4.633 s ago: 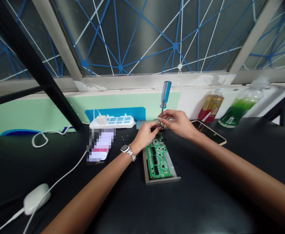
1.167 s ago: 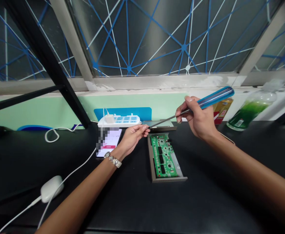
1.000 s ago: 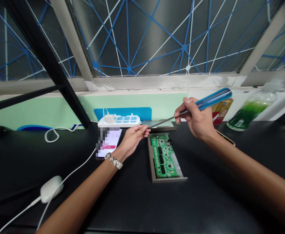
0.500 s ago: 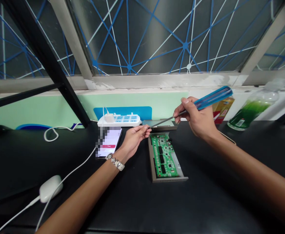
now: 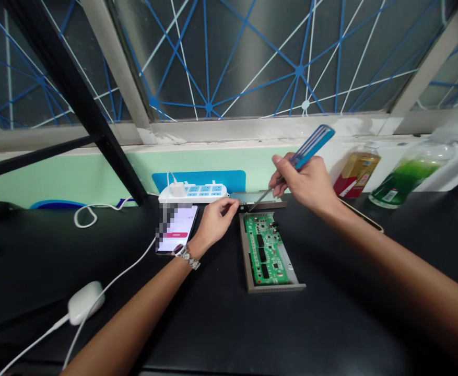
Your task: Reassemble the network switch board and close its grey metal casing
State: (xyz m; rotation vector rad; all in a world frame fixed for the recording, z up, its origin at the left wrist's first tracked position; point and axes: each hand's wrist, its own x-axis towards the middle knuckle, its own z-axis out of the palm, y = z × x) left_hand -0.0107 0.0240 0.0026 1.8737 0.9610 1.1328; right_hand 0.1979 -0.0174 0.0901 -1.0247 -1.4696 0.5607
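Note:
My right hand (image 5: pixel 307 180) is wrapped round a screwdriver (image 5: pixel 313 146) with a blue, partly clear handle. Its thin shaft slants down to the left, and the tip is near the far edge of an open metal case. Inside that case (image 5: pixel 245 261) lies a green circuit board (image 5: pixel 270 250) with several black chips. My left hand (image 5: pixel 215 219) is pinched just left of the case's far end; anything between its fingertips is too small to make out. Behind the case is a flat metal cover (image 5: pixel 270 204), partly hidden by my right hand.
Left of my left hand lies a phone (image 5: pixel 179 227), its screen lit. A white power strip (image 5: pixel 197 193) sits by the wall. White cables run to a white adapter (image 5: pixel 85 302) at the left. Two bottles, one gold and red (image 5: pixel 356 169), one green (image 5: pixel 404 175), stand at the back right.
My right hand has moved left, and the screwdriver now points more steeply. Its tip has left my left fingertips and come down near the case's far edge. My left hand has stayed nearly in place.

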